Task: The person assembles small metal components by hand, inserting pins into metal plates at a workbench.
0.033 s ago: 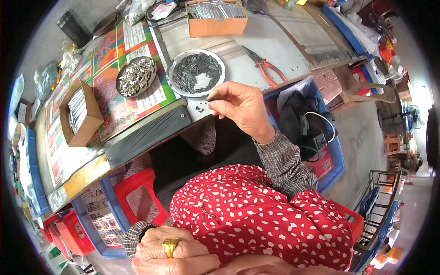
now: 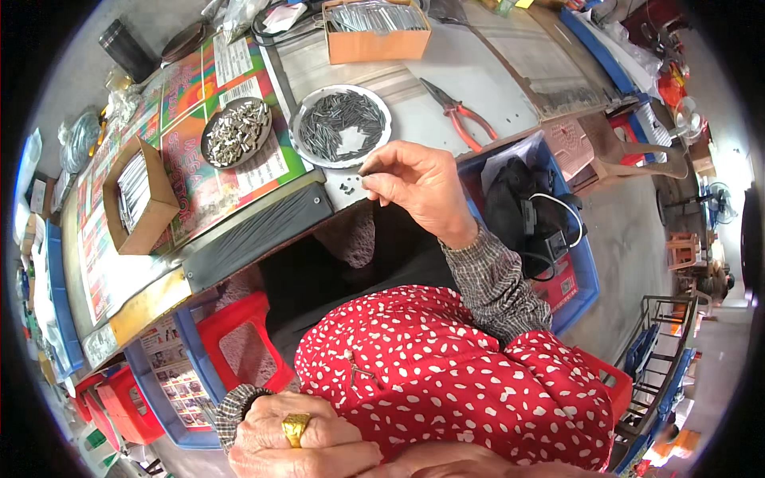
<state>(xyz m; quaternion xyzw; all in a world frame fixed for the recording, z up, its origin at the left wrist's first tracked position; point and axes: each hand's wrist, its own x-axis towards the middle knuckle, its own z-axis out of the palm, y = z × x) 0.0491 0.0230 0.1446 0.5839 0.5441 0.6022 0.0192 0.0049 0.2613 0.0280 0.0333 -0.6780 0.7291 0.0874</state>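
A: What's changed?
B: Nothing I can make out. Right hand (image 2: 422, 191), left hand (image 2: 315, 446) and parts all match the earlier picture.
A: Meaning?
B: My read: work sits at the same point. No piece visibly gained or put down.
A: Right grip?
B: Thumb and index nearly together, tips dark. Can't tell if a small piece sits between them. They're just off the near side of the white plate (image 2: 351, 143), by the front edge of the bench (image 2: 494, 80).
A: Left grip?
B: Fingers curled, gold ring (image 2: 296, 431) on one. Low in view, well apart from the bench. Palm hidden, so can't tell if it holds anything.
A: Pins?
B: Dark pins (image 2: 327, 119), loosely heaped around the plate, bare patch showing toward the near side. A few dark bits (image 2: 348, 190) lie on the bench, between plate and front edge, just left of the right fingertips. Too small to say what they are.
A: Else on the bench?
B: Dark bowl left of the plate, heaped with short metal caps (image 2: 239, 131). Red-handled pliers (image 2: 453, 110) right of the plate, no hand on them. Far box (image 2: 378, 48) behind the plate and left box (image 2: 163, 211), both with metal rods (image 2: 378, 17) in.
A: Below?
B: Blue bin (image 2: 588, 291) beside the right forearm, black gear and a white cable inside.
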